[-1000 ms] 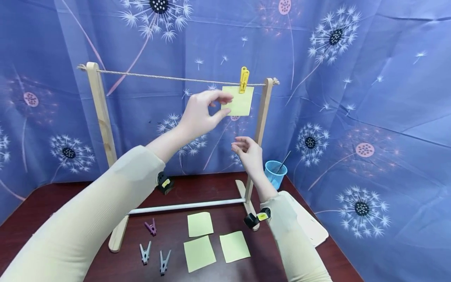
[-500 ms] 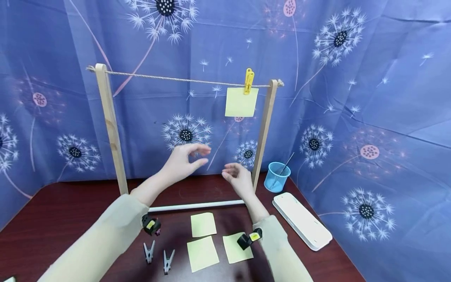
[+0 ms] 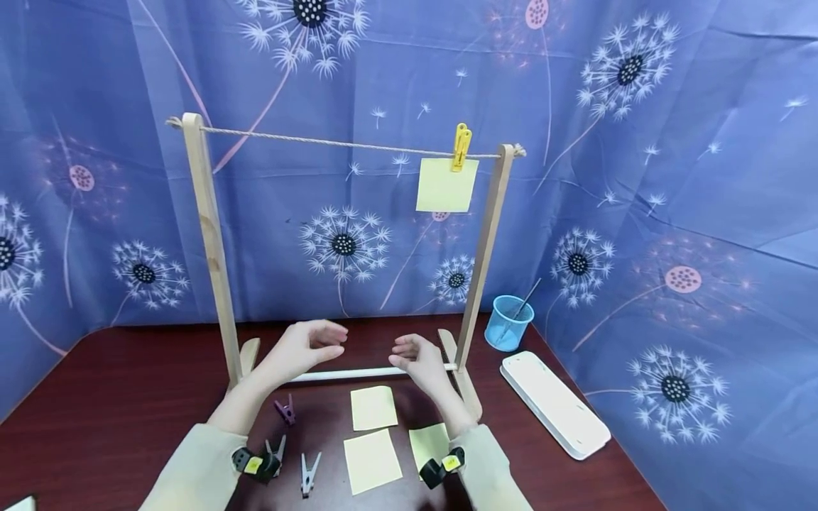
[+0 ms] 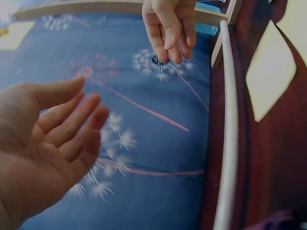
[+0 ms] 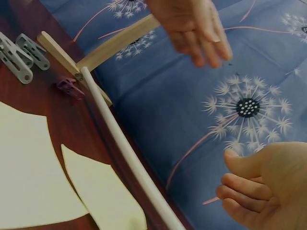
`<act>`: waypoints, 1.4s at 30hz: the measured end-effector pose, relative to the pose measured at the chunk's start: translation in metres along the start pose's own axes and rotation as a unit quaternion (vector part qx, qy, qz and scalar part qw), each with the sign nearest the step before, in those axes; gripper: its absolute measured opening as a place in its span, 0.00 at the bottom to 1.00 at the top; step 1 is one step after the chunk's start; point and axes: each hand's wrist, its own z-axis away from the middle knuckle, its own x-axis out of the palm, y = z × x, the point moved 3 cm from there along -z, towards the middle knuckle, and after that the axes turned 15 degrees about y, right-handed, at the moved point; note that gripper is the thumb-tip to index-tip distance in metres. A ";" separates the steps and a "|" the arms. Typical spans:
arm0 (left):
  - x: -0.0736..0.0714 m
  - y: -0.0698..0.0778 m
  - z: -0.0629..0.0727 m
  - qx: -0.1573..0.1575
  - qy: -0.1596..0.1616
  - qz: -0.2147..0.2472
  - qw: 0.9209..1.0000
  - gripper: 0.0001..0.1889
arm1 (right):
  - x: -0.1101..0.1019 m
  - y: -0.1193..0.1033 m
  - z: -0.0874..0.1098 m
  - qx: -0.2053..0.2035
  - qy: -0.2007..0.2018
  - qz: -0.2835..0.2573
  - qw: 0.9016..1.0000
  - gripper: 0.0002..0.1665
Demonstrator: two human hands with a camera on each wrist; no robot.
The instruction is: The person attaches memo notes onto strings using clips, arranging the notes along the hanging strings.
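Observation:
My left hand [image 3: 305, 348] hovers near the white crossbar [image 3: 358, 373] of a wooden frame, fingers relaxed and holding nothing. Opposite it, my right hand [image 3: 418, 360] is likewise loose and bare, as the right wrist view confirms with its fingers [image 5: 244, 191]. High on the rope [image 3: 319, 140], a yellow clothespin [image 3: 461, 147] holds a yellow sticky note [image 3: 446, 186] near the right post. Below my hands lie more sticky notes: one at the back [image 3: 373, 408], one in front [image 3: 373, 461] and one partly under my right wrist [image 3: 429, 443].
On the table's left lie a purple clothespin [image 3: 285, 410] and two grey clothespins, one [image 3: 309, 474] in full sight, the other partly behind my left wrist camera. A blue mesh cup [image 3: 508, 323] with a thin stick and a white case [image 3: 554, 404] stand right of the frame.
Both hands have come down from beside the hanging note toward the table, the left one dropping farther. The note stays clipped on the rope. The view has shifted slightly.

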 end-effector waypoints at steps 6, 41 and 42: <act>-0.002 -0.036 0.020 -0.052 -0.003 0.011 0.999 0.17 | 0.007 0.012 0.008 0.005 -0.018 0.008 1.000 0.19; -0.036 -0.110 0.060 -0.058 -0.160 0.029 0.985 0.27 | 0.019 0.031 0.030 -0.045 -0.167 0.129 0.977 0.21; -0.036 -0.109 0.060 -0.057 -0.164 0.027 0.984 0.27 | 0.019 0.031 0.030 -0.048 -0.172 0.135 0.975 0.22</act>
